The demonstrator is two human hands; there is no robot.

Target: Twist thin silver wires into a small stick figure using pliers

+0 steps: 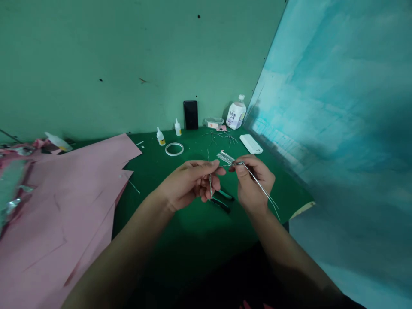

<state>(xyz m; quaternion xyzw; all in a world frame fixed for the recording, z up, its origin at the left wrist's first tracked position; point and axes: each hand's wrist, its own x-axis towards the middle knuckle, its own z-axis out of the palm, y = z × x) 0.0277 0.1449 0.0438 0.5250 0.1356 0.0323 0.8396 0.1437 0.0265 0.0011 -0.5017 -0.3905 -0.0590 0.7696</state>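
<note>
Twisted silvery wire (226, 165) stretches between my two hands above the green table. My left hand (196, 180) pinches its left part between thumb and fingers, where a twisted strand stands up and another hangs down. My right hand (255, 178) is closed on the right end, from which loose straight wires (264, 192) fan down to the right. Just behind the fingers lies a bundle of thin straight wires (225, 157). Pliers with black and green handles (222, 205) rest beneath my hands, their head hidden by my left hand.
Pink sheets (71, 193) cover the left side. At the back are glue bottles (161, 137), a tape ring (174, 149), a dark phone (191, 115), a clear container (214, 123), branched wire pieces (219, 135), a white bottle (236, 113) and a white box (251, 144).
</note>
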